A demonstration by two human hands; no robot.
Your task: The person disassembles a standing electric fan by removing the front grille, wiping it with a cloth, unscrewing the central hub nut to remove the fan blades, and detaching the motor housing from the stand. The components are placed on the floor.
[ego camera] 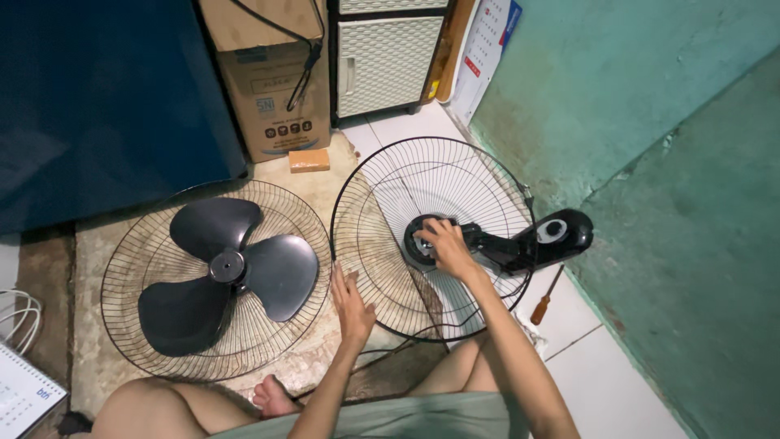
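Loose round wire grille [162,325] flat on floor, carrying black three-bladed plastic fan blade [226,272].

Left hand [351,305]: open, fingers spread, steadying the rim of the second round wire grille [382,203].

Right hand [445,248]: fingers curled on black motor hub [421,244]. Best turned with rim pinned.

Black fan body [536,242]: long axis left-right, base rightward toward orange-handled screwdriver [544,299].

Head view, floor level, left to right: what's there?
White cable → wire grille with the black three-blade fan blade → left hand → right hand on the black motor hub → fan's black base.
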